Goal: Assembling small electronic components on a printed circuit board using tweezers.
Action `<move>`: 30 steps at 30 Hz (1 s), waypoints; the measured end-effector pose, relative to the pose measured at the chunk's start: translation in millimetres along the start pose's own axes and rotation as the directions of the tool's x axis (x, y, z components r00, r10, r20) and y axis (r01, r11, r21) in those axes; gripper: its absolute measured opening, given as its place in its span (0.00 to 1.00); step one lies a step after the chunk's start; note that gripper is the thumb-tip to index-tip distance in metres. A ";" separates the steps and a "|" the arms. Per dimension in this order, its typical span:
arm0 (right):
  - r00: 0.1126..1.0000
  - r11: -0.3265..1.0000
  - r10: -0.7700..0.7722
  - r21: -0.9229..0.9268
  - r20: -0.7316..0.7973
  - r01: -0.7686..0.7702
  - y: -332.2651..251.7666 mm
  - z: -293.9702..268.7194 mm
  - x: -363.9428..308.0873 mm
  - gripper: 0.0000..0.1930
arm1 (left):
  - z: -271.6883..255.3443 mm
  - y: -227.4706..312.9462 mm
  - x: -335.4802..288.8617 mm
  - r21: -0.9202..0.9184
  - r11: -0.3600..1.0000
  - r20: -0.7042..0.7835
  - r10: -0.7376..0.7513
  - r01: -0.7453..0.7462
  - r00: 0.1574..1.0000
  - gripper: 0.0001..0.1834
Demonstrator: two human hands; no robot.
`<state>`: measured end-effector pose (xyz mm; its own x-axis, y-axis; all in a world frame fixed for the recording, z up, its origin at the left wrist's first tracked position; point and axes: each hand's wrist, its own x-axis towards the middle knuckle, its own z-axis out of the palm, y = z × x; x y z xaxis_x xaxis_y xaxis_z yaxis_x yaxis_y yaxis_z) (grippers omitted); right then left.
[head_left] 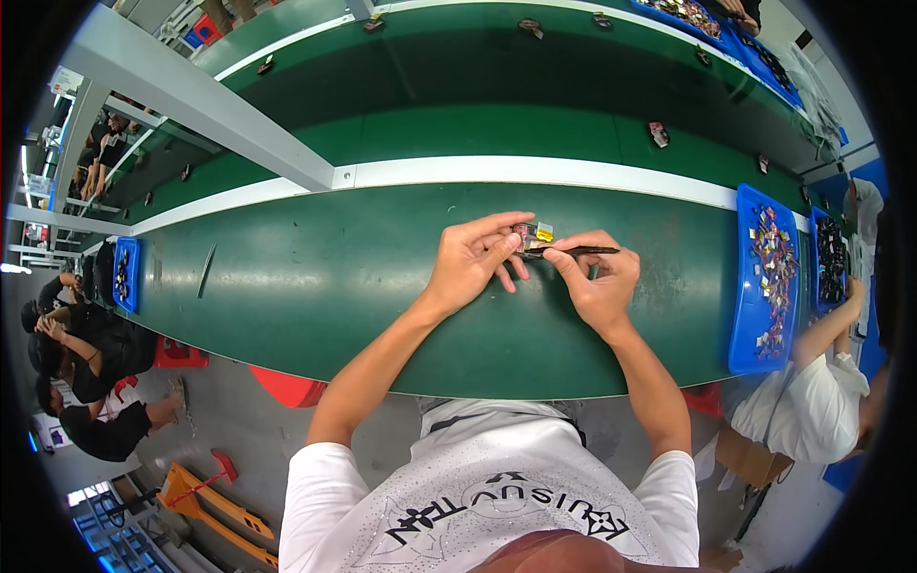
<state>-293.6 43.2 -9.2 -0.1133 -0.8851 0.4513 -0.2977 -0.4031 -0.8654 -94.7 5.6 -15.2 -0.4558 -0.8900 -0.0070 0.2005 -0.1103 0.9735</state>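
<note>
Above the green workbench (363, 248), my left hand (465, 260) pinches a small electronic assembly (531, 235) between thumb and fingers. The piece is dark and reddish, with a shiny yellow-and-silver part (544, 232) at its upper right. My right hand (602, 284) is closed around a slim black tool (594, 250) that looks like tweezers. Its left end reaches the assembly's lower edge; whether the tip touches is too small to tell. My fingers cover part of the assembly.
A blue tray (743, 329) of many small parts stands at the right, with a second blue tray (829, 263) beyond. Slim tweezers (206, 270) lie at left, near another blue bin (126, 274). A white rail (535, 170) borders a conveyor carrying scattered pieces (658, 134). A co-worker (812, 401) sits at right.
</note>
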 end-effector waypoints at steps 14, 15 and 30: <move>1.000 1.000 -0.003 -0.006 -0.027 0.002 -0.5 6.0 -4.5 0.05 | 3.3 2.0 -0.4 -0.017 1.000 -0.064 0.008 -0.009 0.998 0.16; 1.000 1.000 0.004 -0.014 -0.023 -0.004 -1.1 6.5 -5.5 0.05 | 3.3 2.5 -0.2 -0.033 0.999 -0.078 -0.021 0.019 0.997 0.16; 0.998 0.993 -0.057 -0.101 0.015 0.058 -0.3 7.4 -5.2 0.06 | 0.5 1.4 1.3 0.005 1.000 -0.124 -0.028 0.029 0.992 0.17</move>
<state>-285.9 46.2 -12.9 -0.0824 -0.8640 0.4967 -0.3976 -0.4285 -0.8114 -95.4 4.6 -13.7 -0.3506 -0.9344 -0.0628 0.1826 -0.1340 0.9740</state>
